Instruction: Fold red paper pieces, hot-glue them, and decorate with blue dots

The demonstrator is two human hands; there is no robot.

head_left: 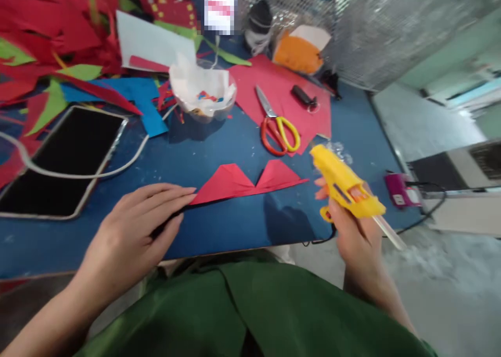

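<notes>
A folded red piece [230, 182] with two raised peaks lies near the front edge of the blue table [230, 224]. At its left tip rest the fingertips of my left hand [136, 226], pressed together with the thumb a little below them. My right hand [352, 226] is wrapped round a yellow glue gun [344, 182] above the table's front right. The gun's nozzle points up and left, and a clear glue stick [389, 231] sticks out of its back. The gun does not touch the red piece.
Scissors [276, 130] with red and yellow handles lie on red sheets [250, 85]. A paper-lined bowl [201, 93] stands behind. At left are a dark tablet [62, 161], a white cable [78, 176] and piled red scraps [66, 28]. A purple box [401, 190] sits at right.
</notes>
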